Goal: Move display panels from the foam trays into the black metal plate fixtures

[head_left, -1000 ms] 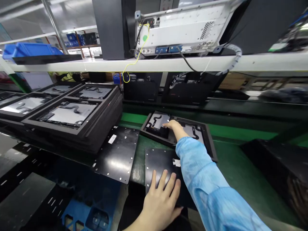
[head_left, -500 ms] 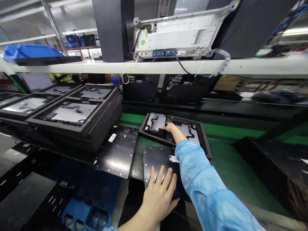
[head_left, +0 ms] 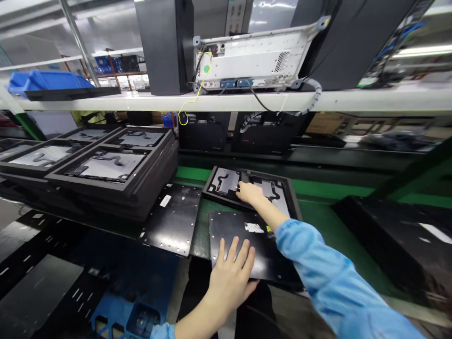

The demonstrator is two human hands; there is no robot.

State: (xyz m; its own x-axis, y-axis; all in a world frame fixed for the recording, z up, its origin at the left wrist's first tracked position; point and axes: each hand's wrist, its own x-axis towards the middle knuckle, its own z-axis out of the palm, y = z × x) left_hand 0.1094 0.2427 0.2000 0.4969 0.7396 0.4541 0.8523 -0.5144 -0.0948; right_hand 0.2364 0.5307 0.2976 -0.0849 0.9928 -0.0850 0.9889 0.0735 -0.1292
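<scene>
My left hand lies flat, fingers spread, on a black metal plate with a small white label, at the near edge of the green belt. My right hand, in a blue sleeve, reaches forward into a black tray that holds grey panels with black cables. Its fingers curl down on a part in the middle of the tray; what they grip, if anything, is hidden. A second black plate lies to the left of the first.
Stacks of black trays with grey panels fill the left. A white shelf overhead carries a white electronics box, dark panels and blue bins. A dark tray sits at the right on the green belt.
My right arm has swung to the right, uncovering the label on the near plate. The right hand has shifted a little to the left in the tray. The left hand stays flat on the plate.
</scene>
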